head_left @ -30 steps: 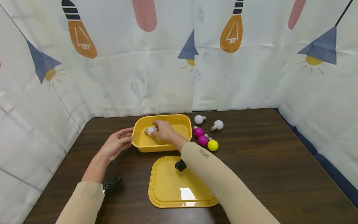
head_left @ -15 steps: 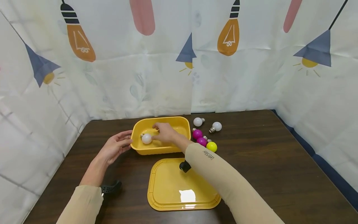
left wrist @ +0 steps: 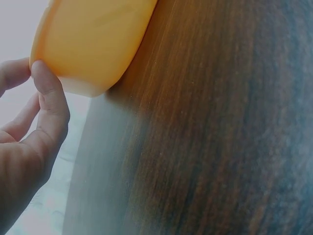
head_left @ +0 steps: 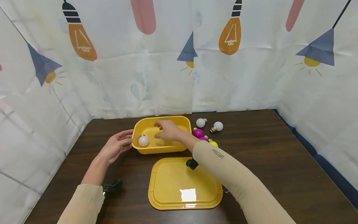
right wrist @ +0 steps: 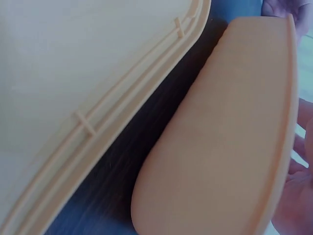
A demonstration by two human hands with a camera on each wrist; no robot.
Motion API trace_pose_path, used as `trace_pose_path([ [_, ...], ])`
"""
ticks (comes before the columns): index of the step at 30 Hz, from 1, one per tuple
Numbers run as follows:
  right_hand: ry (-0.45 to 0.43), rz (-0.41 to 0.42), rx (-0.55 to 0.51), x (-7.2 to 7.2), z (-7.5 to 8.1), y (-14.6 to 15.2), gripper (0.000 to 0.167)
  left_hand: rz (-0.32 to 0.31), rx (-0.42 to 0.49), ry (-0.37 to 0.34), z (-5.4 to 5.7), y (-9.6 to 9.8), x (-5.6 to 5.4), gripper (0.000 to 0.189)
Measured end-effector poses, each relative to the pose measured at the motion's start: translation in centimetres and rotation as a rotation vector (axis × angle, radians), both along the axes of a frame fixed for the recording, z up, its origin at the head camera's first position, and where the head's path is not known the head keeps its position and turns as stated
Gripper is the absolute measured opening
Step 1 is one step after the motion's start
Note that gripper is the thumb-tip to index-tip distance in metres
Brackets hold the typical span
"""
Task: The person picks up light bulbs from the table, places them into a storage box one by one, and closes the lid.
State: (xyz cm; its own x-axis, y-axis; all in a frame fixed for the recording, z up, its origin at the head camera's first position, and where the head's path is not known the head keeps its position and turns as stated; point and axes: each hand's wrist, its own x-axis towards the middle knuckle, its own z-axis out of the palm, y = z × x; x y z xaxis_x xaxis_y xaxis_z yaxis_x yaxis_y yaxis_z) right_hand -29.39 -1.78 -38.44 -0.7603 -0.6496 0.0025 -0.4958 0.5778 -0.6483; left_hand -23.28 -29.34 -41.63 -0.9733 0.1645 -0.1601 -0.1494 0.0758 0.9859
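A white light bulb [head_left: 144,141] lies at the left end of the yellow bin [head_left: 162,150], base pointing away. Over the middle of the bin is my right hand [head_left: 169,130], its thumb and fingers spread apart, apart from the bulb and holding nothing. My left hand [head_left: 118,144] touches the bin's left end with relaxed fingers. From the left wrist view, the thumb [left wrist: 49,85] rests against the outer wall just under the rim. The bin's side wall [right wrist: 220,132] hides much of the right hand in the right wrist view.
A flat yellow lid-like tray [head_left: 170,186] lies in front of the bin. Right of the bin are two white bulbs [head_left: 200,122], two magenta bulbs [head_left: 198,133] and a yellow bulb [head_left: 213,144], partly behind the right arm. The dark wood table [head_left: 268,161] meets a printed curtain.
The right hand lets go of the white bulb and draws back to the right. The bulb now rests on the bin's floor at the left. The left hand stays put.
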Motion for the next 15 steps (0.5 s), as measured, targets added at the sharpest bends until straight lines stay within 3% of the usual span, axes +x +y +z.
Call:
trace_pose_path([
  [15,0.031,0.046,-0.116,1.1,0.8,2.9,0.045,0.002,0.002,0.0,0.1,-0.1,0.3,0.063],
])
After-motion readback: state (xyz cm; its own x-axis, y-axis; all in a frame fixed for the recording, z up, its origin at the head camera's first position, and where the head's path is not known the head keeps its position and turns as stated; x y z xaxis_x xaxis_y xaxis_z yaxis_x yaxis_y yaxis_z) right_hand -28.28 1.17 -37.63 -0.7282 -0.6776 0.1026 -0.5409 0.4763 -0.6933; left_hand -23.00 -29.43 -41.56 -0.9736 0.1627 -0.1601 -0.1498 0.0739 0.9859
